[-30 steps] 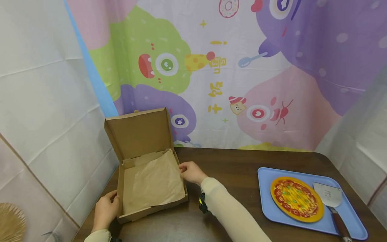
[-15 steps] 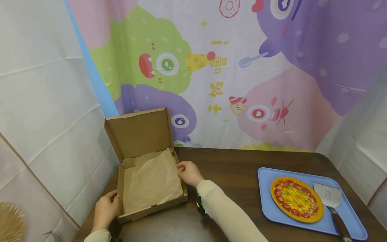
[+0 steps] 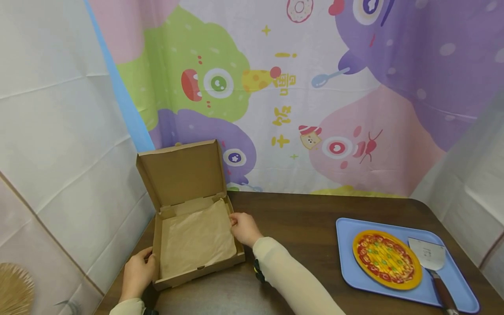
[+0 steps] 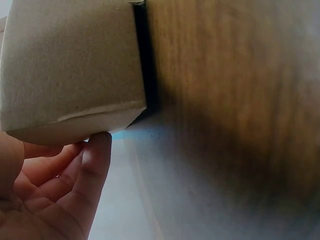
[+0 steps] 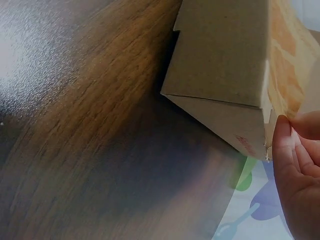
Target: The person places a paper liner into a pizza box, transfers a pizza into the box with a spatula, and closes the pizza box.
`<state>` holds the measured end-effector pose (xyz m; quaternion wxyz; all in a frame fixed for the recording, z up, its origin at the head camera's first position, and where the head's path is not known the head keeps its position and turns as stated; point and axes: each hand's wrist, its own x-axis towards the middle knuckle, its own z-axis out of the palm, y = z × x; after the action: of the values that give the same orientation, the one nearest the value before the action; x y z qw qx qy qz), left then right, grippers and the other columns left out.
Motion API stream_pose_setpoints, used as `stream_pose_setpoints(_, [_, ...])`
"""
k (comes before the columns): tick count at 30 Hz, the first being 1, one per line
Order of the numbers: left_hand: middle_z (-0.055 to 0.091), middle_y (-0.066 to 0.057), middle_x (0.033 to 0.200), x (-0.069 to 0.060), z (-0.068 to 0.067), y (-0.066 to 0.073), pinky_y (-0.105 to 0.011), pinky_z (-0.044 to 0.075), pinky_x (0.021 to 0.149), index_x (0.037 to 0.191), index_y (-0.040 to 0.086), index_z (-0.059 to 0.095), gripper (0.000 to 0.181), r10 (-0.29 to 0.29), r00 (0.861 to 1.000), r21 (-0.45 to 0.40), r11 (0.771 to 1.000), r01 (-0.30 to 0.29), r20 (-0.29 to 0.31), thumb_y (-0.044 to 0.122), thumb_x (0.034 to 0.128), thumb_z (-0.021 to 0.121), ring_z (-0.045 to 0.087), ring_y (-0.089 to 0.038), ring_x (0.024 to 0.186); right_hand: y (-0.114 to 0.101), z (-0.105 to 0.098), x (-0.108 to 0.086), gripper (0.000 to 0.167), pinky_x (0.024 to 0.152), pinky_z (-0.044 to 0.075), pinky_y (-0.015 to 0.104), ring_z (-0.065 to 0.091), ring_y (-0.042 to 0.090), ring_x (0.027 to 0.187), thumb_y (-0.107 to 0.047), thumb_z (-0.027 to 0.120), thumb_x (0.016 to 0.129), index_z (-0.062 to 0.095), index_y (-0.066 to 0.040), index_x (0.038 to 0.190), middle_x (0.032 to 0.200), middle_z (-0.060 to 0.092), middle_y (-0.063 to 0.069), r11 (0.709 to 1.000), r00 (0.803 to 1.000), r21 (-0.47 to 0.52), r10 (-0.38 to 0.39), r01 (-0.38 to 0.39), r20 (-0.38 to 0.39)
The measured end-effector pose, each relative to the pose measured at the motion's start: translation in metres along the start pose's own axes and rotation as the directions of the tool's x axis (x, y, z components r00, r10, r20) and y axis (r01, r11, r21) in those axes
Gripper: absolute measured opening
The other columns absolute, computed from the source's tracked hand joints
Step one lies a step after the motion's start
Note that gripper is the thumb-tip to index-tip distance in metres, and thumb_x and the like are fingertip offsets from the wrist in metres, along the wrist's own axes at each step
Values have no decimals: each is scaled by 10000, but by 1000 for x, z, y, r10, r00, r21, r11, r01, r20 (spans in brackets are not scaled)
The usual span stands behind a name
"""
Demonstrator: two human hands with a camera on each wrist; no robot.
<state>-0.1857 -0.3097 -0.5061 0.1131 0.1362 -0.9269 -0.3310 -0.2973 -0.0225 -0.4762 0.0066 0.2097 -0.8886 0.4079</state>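
An open cardboard box stands at the left of the table, its lid tilted up at the back. Brown paper lies inside over the bottom. My left hand holds the box's left wall near the front corner; in the left wrist view its fingers touch the cardboard. At the box's right wall, my right hand pinches the paper's edge, and the right wrist view shows thumb and finger together on the paper.
A blue tray sits at the right of the table. On it are a pizza with an orange rim and a metal server with a dark handle. A patterned curtain hangs behind the table.
My right hand has shifted slightly left with the paper's edge. The paper's right side and far corner have moved left and lower into the box. My left hand has stayed in place.
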Motion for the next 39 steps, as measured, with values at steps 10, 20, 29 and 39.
stream_pose_setpoints(10, [644, -315, 1178, 1, -1, 1, -521, 531, 848, 1278, -124, 562, 404, -11, 1000, 3, 1000, 11, 12, 104, 957, 472, 653, -436, 1027, -1, 0, -6, 395, 983, 514, 455, 627, 331, 1166, 86, 533, 858, 637, 59, 1239, 1221, 669, 213, 1000, 996, -23, 19, -17, 85])
stream_pose_setpoints(20, [637, -325, 1182, -1, -2, 2, -538, 521, 863, 1285, -131, 550, 425, -13, 1000, 1, 1000, 13, 23, 114, 953, 447, 647, -447, 1036, 1, 3, -2, 404, 907, 549, 382, 645, 204, 974, 70, 601, 816, 658, 52, 1215, 1115, 718, 158, 993, 995, -118, 4, 8, 101])
stream_pose_setpoints(29, [659, -307, 1153, 0, -1, 3, -528, 528, 842, 1262, -118, 577, 400, -9, 1000, 5, 1000, 9, 6, 105, 949, 465, 661, -430, 1011, 0, 1, 0, 438, 720, 534, 291, 610, 162, 746, 63, 582, 825, 624, 56, 1262, 1139, 708, 171, 996, 990, -88, 25, -13, 139])
stream_pose_setpoints(39, [663, -308, 1137, 1, 0, 2, -518, 533, 824, 1253, -128, 578, 392, 4, 1000, 13, 1000, -4, 8, 98, 952, 473, 670, -418, 982, 0, -1, -3, 464, 615, 423, 219, 512, 91, 615, 70, 562, 833, 598, 55, 1295, 1252, 663, 186, 999, 987, -23, 38, -35, 154])
